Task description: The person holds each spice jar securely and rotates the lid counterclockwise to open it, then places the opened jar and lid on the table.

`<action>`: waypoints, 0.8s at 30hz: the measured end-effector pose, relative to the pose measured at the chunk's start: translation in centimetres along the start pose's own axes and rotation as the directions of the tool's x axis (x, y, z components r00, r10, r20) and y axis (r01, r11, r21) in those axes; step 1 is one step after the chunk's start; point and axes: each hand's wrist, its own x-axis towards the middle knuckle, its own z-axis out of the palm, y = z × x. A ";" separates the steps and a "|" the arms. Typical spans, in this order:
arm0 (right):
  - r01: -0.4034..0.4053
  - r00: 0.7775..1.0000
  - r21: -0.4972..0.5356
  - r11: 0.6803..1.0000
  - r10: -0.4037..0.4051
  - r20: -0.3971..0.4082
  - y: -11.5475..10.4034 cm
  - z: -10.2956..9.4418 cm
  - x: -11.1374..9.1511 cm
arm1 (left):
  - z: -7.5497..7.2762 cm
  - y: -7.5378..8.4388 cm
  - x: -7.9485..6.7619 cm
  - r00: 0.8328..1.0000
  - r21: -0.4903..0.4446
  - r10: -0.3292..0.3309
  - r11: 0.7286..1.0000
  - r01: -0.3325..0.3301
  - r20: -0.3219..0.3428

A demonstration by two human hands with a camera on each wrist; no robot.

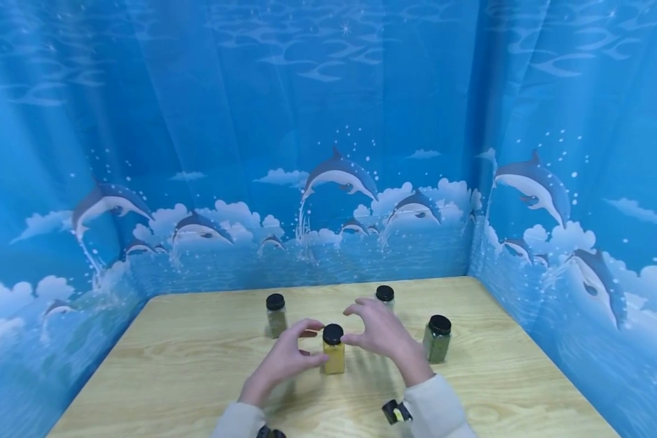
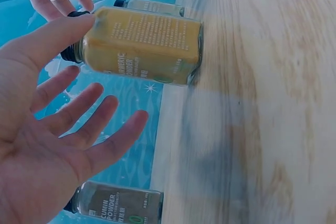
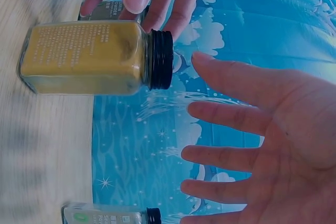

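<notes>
A square glass jar of yellow turmeric powder (image 1: 334,360) stands upright on the wooden table, its black screw lid (image 1: 333,333) on. My left hand (image 1: 290,358) is beside its left side, fingers spread and palm toward it. In the left wrist view the left thumb (image 2: 65,38) overlaps the jar near its neck. On the other side, my right hand (image 1: 380,328) holds nothing, its thumb right by the lid. The right wrist view shows the right fingers (image 3: 226,153) stretched out and apart, with a gap between the thumb and the lid.
A cumin powder jar (image 1: 276,321) stands behind the left hand. Behind the right hand is another black-lidded jar (image 1: 385,294), partly hidden. A jar with green contents (image 1: 437,347) stands right of the right hand. A dolphin-printed blue curtain (image 1: 263,182) surrounds the table (image 1: 186,365).
</notes>
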 end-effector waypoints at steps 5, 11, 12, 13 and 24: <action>0.011 1.000 -0.015 1.000 -0.012 -0.016 0.1 0.4 0.2 | 0.0 -0.4 0.1 1.000 -0.029 0.007 1.000 -0.006 0.019; 0.009 0.999 -0.007 1.000 -0.010 -0.052 0.1 0.8 0.2 | 0.3 -0.7 0.3 0.998 0.008 0.020 1.000 -0.020 0.053; 0.012 0.998 -0.007 1.000 -0.013 -0.065 0.1 0.9 0.3 | 0.4 -0.7 0.3 0.998 0.014 0.019 1.000 -0.020 0.054; 0.014 0.997 -0.008 1.000 -0.014 -0.076 0.0 1.0 0.3 | 0.4 -0.8 0.4 0.998 0.015 0.015 1.000 -0.016 0.054; 0.042 0.997 -0.038 0.998 -0.044 -0.070 -0.5 2.0 0.7 | 1.4 -1.5 0.7 0.999 -0.007 0.005 1.000 -0.005 0.039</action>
